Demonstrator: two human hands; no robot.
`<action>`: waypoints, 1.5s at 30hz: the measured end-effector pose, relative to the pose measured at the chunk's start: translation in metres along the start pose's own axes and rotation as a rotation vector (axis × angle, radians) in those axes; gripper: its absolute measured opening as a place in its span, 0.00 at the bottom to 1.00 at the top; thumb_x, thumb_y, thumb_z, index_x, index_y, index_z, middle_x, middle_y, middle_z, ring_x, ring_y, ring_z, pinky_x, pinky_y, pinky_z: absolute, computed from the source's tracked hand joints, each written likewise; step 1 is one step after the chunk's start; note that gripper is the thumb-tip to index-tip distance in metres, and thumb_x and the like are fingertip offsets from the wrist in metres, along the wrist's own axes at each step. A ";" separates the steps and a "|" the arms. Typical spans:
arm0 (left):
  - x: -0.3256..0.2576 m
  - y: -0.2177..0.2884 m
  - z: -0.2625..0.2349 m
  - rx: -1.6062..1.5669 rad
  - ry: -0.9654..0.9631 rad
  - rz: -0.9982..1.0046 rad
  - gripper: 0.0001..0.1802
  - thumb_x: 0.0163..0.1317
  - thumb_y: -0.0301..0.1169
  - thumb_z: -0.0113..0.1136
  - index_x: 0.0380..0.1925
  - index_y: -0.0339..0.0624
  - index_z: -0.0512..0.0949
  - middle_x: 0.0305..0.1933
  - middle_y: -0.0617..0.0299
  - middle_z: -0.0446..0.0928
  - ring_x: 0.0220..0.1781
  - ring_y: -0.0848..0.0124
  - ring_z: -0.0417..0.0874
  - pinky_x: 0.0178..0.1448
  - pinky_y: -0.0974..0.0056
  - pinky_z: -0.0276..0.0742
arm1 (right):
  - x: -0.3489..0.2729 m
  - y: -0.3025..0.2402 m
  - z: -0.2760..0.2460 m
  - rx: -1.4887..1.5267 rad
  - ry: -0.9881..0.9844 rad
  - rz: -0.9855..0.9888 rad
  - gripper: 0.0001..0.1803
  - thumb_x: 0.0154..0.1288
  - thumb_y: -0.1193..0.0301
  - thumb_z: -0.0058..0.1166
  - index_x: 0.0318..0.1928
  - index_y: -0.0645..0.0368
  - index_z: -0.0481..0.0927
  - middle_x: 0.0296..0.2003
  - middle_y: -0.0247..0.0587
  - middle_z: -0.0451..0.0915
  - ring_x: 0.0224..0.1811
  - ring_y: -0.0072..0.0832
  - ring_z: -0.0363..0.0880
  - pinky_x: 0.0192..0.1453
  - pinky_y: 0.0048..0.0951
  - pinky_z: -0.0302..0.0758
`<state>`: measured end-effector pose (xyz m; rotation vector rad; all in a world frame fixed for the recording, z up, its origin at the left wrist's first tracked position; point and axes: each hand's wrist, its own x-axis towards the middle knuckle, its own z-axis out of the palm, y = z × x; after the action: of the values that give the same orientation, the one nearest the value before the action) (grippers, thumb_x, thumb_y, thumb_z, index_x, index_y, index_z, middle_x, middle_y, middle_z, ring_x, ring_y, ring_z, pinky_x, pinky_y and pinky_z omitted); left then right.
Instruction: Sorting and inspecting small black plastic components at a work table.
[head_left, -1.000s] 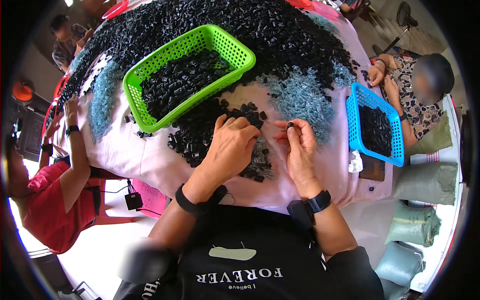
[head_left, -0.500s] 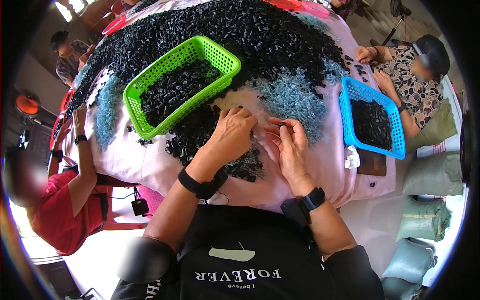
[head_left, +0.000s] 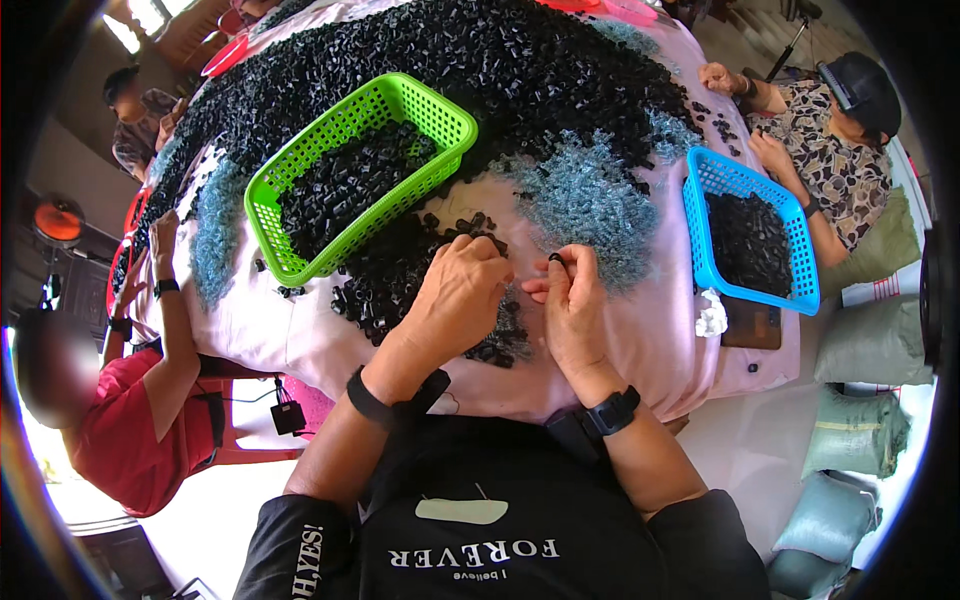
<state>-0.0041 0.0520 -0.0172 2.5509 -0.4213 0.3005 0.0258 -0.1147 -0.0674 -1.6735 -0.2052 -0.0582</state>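
Observation:
In front of me my right hand (head_left: pixel 574 305) pinches a small black plastic piece (head_left: pixel 555 257) between thumb and fingers. Just to its left, my left hand (head_left: pixel 455 290) is curled with its fingertips together; anything within them is hidden. Beneath and beside that hand lies a small heap of black plastic pieces (head_left: pixel 372 290) on the pink cloth. Past my right hand spreads a pile of small clear bluish pieces (head_left: pixel 585 195). A green basket (head_left: pixel 262 222), partly filled with black pieces, stands beyond my left hand.
A large mound of black pieces (head_left: pixel 420 45) covers the far table. At the right stand a blue basket (head_left: pixel 702 262) of dark pieces, crumpled white tissue (head_left: pixel 711 314) and a dark flat object (head_left: pixel 750 328). Co-workers sit left and right, hands on the table. Stuffed sacks (head_left: pixel 868 342) line the right side.
My right hand has drawn slightly left and its fingers have closed more around the black piece. The left hand has shifted slightly down, still curled.

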 end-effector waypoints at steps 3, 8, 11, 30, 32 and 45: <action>-0.003 -0.005 0.006 0.059 0.032 -0.027 0.10 0.52 0.21 0.64 0.36 0.39 0.85 0.38 0.56 0.79 0.45 0.55 0.79 0.52 0.53 0.75 | 0.001 -0.004 -0.002 0.001 -0.024 0.042 0.06 0.80 0.75 0.44 0.51 0.64 0.68 0.38 0.46 0.82 0.32 0.28 0.88 0.34 0.25 0.83; -0.002 -0.004 0.006 0.077 0.003 -0.064 0.10 0.51 0.22 0.66 0.36 0.40 0.86 0.38 0.56 0.79 0.46 0.54 0.79 0.51 0.53 0.75 | 0.002 -0.001 -0.008 0.070 -0.068 0.063 0.06 0.79 0.75 0.47 0.51 0.64 0.69 0.38 0.42 0.82 0.35 0.27 0.88 0.36 0.24 0.83; -0.001 -0.003 0.008 0.072 -0.010 -0.076 0.09 0.51 0.24 0.66 0.35 0.40 0.85 0.37 0.56 0.79 0.46 0.54 0.80 0.51 0.53 0.75 | 0.004 -0.001 -0.013 0.214 -0.084 0.116 0.05 0.79 0.75 0.49 0.50 0.63 0.72 0.38 0.39 0.81 0.38 0.25 0.87 0.39 0.23 0.83; 0.002 -0.002 -0.006 -0.040 0.002 -0.111 0.02 0.59 0.24 0.63 0.32 0.39 0.80 0.34 0.54 0.78 0.42 0.53 0.81 0.49 0.53 0.73 | 0.009 0.004 -0.023 0.440 -0.186 0.194 0.06 0.77 0.74 0.53 0.48 0.63 0.76 0.41 0.39 0.84 0.38 0.23 0.85 0.44 0.24 0.84; 0.003 -0.002 -0.006 -0.043 0.004 -0.118 0.02 0.59 0.24 0.63 0.32 0.39 0.80 0.35 0.54 0.78 0.43 0.53 0.81 0.50 0.53 0.73 | 0.009 0.003 -0.023 0.451 -0.180 0.207 0.06 0.77 0.74 0.54 0.48 0.63 0.76 0.41 0.39 0.84 0.38 0.23 0.85 0.44 0.24 0.84; 0.010 0.004 0.007 0.089 -0.076 -0.063 0.08 0.52 0.22 0.66 0.33 0.40 0.82 0.38 0.56 0.80 0.48 0.55 0.81 0.52 0.53 0.73 | 0.007 0.003 -0.024 0.519 -0.154 0.244 0.07 0.73 0.74 0.59 0.47 0.63 0.80 0.38 0.35 0.84 0.37 0.20 0.85 0.42 0.21 0.83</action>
<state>0.0045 0.0428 -0.0185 2.6638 -0.3621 0.2039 0.0355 -0.1383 -0.0668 -1.1735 -0.1170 0.2870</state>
